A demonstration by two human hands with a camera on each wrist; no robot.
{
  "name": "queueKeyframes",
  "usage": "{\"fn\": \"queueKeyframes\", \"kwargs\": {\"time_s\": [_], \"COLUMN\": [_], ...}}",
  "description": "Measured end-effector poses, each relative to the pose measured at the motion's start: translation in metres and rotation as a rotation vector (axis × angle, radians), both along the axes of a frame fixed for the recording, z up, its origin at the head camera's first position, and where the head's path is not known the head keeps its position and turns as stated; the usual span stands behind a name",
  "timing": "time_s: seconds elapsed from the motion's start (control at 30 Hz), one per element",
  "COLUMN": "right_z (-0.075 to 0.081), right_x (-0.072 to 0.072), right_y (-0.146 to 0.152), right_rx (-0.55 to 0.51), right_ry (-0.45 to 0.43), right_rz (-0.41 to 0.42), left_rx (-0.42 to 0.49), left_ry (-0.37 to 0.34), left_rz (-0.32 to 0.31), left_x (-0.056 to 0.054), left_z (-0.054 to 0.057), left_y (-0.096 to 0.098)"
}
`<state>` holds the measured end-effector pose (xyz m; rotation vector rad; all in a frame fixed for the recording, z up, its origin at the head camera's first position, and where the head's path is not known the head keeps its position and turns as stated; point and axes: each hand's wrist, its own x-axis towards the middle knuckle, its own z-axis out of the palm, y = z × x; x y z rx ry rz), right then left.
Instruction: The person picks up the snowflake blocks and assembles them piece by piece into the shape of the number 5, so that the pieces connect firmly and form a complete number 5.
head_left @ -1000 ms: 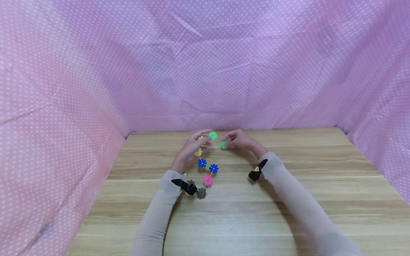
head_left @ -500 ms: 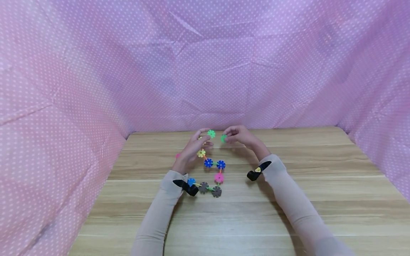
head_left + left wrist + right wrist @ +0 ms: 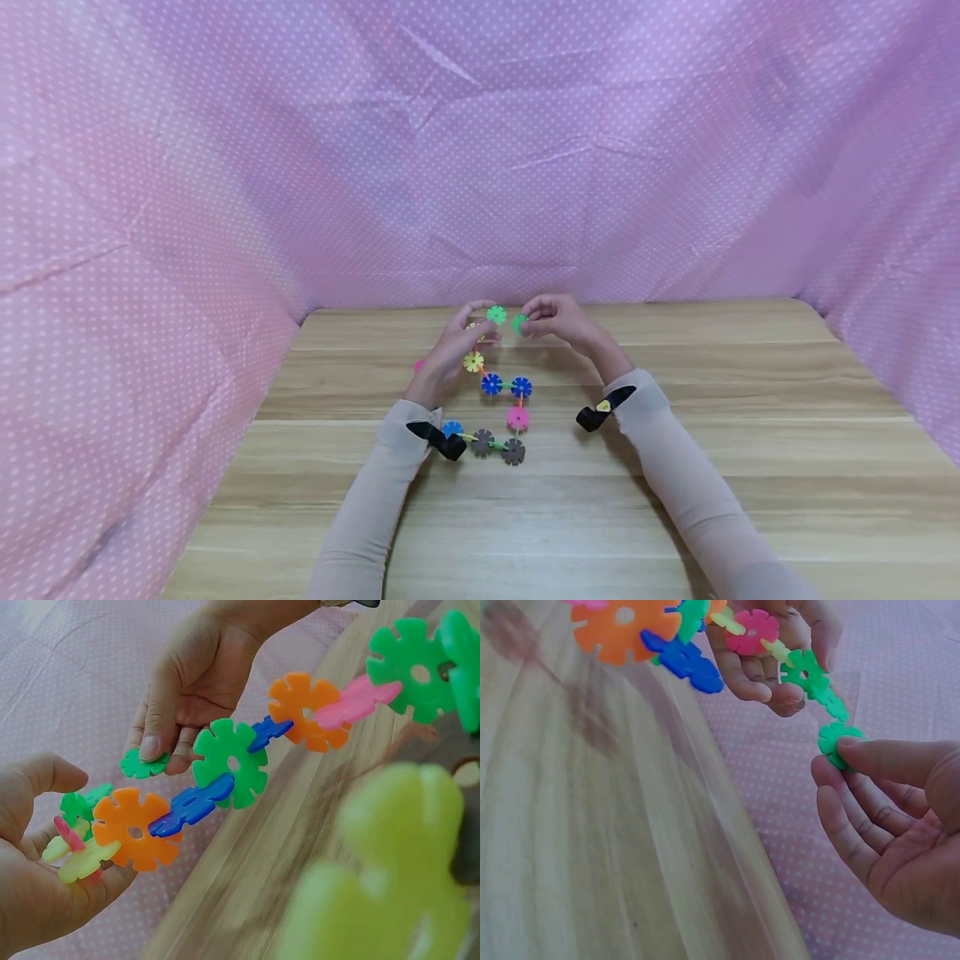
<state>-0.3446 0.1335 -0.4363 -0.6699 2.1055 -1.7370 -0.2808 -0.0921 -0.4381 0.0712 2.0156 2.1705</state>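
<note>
My left hand (image 3: 452,346) holds one end of a chain of notched plastic snowflake discs (image 3: 229,762). Green, yellow and pink discs of that end lie between its thumb and fingers. From there the chain hangs below the hand, with blue discs (image 3: 491,384), a pink disc (image 3: 517,418) and dark grey discs (image 3: 513,452) in the head view. Between thumb and fingertips, my right hand (image 3: 568,323) pinches a single green snowflake disc (image 3: 838,742). In the right wrist view this disc sits just below the chain's green end disc (image 3: 805,673); whether they touch is hard to tell.
A wooden table (image 3: 600,517) lies under both arms. Pink dotted cloth (image 3: 525,167) hangs behind the table and at its sides. Each wrist carries a black strap with a small camera. Part of the chain is hidden behind the left forearm.
The right hand has risen slightly and brought its green disc closer to the green disc at the left hand. The hanging chain has swung to the right.
</note>
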Motion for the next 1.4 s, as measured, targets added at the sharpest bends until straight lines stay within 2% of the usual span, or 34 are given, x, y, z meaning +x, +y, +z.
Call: {"fn": "queueKeyframes", "kwargs": {"time_s": [0.57, 1.2, 1.4], "right_z": [0.001, 0.004, 0.009], "right_x": [0.004, 0.011, 0.014], "right_y": [-0.005, -0.016, -0.018], "right_rx": [-0.063, -0.018, -0.016], "right_ry": [0.025, 0.267, 0.270], "right_rz": [-0.006, -0.105, -0.103], "left_rx": [-0.019, -0.045, -0.052], "left_ry": [0.033, 0.068, 0.069], "left_rz": [0.033, 0.036, 0.030], "left_x": [-0.004, -0.002, -0.003], "left_z": [-0.003, -0.003, -0.002], "left_y": [-0.003, -0.001, -0.001]}}
